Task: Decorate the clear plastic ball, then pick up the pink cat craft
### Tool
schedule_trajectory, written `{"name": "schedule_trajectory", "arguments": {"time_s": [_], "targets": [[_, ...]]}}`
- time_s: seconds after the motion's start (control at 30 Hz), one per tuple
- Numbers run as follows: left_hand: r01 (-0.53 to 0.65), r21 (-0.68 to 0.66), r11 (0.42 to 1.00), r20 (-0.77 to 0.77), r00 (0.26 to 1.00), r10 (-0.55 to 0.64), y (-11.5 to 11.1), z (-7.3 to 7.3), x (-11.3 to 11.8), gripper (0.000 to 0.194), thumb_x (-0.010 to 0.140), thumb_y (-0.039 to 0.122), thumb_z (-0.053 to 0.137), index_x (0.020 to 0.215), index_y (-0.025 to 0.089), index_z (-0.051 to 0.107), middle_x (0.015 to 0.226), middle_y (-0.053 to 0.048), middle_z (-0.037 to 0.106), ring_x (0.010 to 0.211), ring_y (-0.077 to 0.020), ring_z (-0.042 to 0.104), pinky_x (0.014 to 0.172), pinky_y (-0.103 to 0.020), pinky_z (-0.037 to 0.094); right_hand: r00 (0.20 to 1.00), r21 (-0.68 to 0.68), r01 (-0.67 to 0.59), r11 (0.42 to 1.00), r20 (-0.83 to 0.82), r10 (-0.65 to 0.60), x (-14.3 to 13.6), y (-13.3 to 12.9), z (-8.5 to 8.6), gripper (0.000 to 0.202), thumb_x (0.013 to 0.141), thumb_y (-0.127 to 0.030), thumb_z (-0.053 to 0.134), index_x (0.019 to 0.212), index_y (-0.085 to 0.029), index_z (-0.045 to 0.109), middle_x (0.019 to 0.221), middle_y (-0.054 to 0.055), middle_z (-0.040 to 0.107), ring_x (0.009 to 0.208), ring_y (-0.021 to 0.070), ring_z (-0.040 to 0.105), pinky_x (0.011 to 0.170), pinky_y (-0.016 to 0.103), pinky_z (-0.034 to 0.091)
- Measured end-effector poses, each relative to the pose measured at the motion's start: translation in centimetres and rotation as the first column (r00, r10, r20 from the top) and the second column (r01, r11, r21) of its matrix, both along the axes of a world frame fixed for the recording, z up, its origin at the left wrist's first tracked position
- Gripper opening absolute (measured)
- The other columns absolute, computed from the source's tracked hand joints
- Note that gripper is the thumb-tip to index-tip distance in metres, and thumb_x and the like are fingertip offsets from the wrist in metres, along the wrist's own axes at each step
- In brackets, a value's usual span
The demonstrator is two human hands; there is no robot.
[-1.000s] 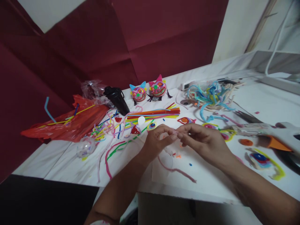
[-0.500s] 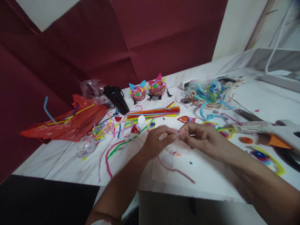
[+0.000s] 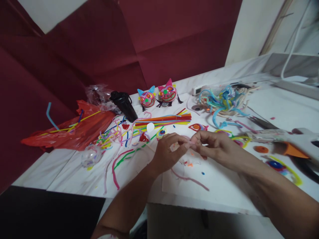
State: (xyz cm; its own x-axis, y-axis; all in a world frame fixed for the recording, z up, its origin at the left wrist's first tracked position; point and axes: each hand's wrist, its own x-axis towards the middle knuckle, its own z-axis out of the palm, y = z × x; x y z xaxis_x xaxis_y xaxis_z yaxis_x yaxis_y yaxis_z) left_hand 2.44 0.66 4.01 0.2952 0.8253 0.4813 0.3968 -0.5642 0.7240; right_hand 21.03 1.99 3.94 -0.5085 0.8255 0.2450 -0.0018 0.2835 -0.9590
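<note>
The left hand (image 3: 169, 151) and right hand (image 3: 215, 146) partly hide the pink strand (image 3: 190, 142) at centre, while the right edge crops the white device (image 3: 305, 141) and black curved piece (image 3: 304, 170).

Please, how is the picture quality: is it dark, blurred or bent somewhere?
Head view: dim light, with a soft shadow beneath the right forearm; small bright reflections on the clear ball; the white tool near the right edge is soft and looks stretched; the pink piece at the fingers is too blurred to show its shape.

Left hand (image 3: 169, 152) | right hand (image 3: 214, 144) | both pinch pink strand (image 3: 190, 142) | above white table (image 3: 82, 176)
</note>
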Motion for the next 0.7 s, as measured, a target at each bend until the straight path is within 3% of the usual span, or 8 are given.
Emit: {"name": "schedule_trajectory", "arguments": {"time_s": [0.27, 0.53, 0.7], "targets": [[-0.005, -0.014, 1.0, -0.024, 1.0, 0.005, -0.1, 0.1, 0.0, 0.016, 0.085, 0.024, 0.058, 0.071, 0.018, 0.064, 0.078, -0.004, 0.069, 0.078, -0.0172, 0.063, 0.077, -0.03, 0.048, 0.999, -0.04, -0.005, 0.999, 0.038, 0.006, -0.1, 0.1, -0.4, 0.026, 0.079, -0.041, 0.069, 0.076, -0.016, 0.06, 0.059, -0.003, 0.049, 0.05, 0.0094, 0.042, 0.044, 0.021, 0.034], [0.061, -0.064, 0.996, 0.095, 0.994, -0.055, 0.2, -0.3, 0.0, 0.021, 0.091, 0.034, 0.055, 0.082, 0.018, 0.065, 0.089, -0.006, 0.069, 0.085, -0.0182, 0.063, 0.082, -0.031, 0.048, 0.993, -0.231, 0.033, 0.972, -0.103, -0.058, -0.7, -0.1, -0.3, 0.021, 0.069, -0.036, 0.068, 0.074, -0.017, 0.062, 0.057, -0.004, 0.046, 0.048, 0.0086, 0.036, 0.043, 0.021, 0.029], [0.018, -0.019, 1.0, 0.128, 0.992, -0.015, 0.0, -0.5, 0.2, 0.026, 0.092, 0.039, 0.053, 0.079, 0.018, 0.061, 0.086, -0.005, 0.067, 0.084, -0.0178, 0.061, 0.079, -0.03, 0.047, 0.986, -0.329, 0.033, 0.944, -0.142, -0.084, -1.0, -0.3, 0.0, 0.024, 0.064, -0.038, 0.07, 0.072, -0.017, 0.06, 0.056, -0.004, 0.045, 0.047, 0.0077, 0.035, 0.042, 0.02, 0.027]]}}
